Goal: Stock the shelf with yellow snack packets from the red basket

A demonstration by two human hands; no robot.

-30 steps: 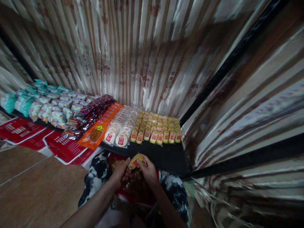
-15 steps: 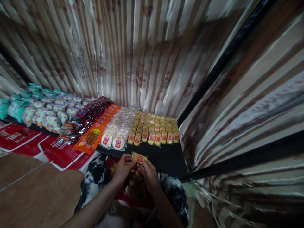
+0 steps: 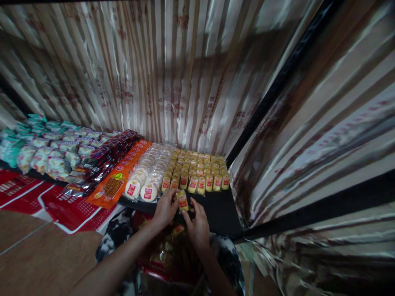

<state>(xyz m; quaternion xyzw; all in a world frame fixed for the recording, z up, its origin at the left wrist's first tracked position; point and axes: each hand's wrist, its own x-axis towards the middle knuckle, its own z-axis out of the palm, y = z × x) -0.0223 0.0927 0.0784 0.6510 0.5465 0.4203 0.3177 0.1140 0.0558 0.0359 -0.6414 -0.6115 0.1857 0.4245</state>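
Left hand point(image 3: 165, 207): the grip is closed on the left edge of a yellow packet point(image 3: 183, 201), with thumb and fingers curled around it.

Right hand point(image 3: 197, 222): the fingertips point(image 3: 191, 204) pinch the same packet from the right and below, so this grip is also closed on it.

The packet stands roughly upright between the two hands, its red label facing the camera. It sits over the bare front strip of the black counter point(image 3: 220, 207), just in front of the rows of matching yellow packets point(image 3: 197, 170). Whether its lower edge touches the counter cannot be told.

Layout on the counter, from right to left:
- The rows of yellow packets stand upright at the right end, labels forward.
- Round white cakes point(image 3: 148, 179) lie in clear wrap, just beside the yellow rows.
- Orange packets point(image 3: 114, 185) lie flat in a line that runs back towards the wall.
- Dark red packets point(image 3: 105, 154) overlap one another.
- Pale and green packets point(image 3: 43, 150) fill the far left end.

Striped shiny sheeting point(image 3: 173, 78) covers the wall behind the counter and continues on the right. Red printed sheets point(image 3: 66, 205) lie on the brown floor point(image 3: 31, 255) below the left part of the counter (the print is too blurred to read). A red bag point(image 3: 173, 263) with yellowish contents rests in the person's lap between black-and-white patterned trousers point(image 3: 115, 238).
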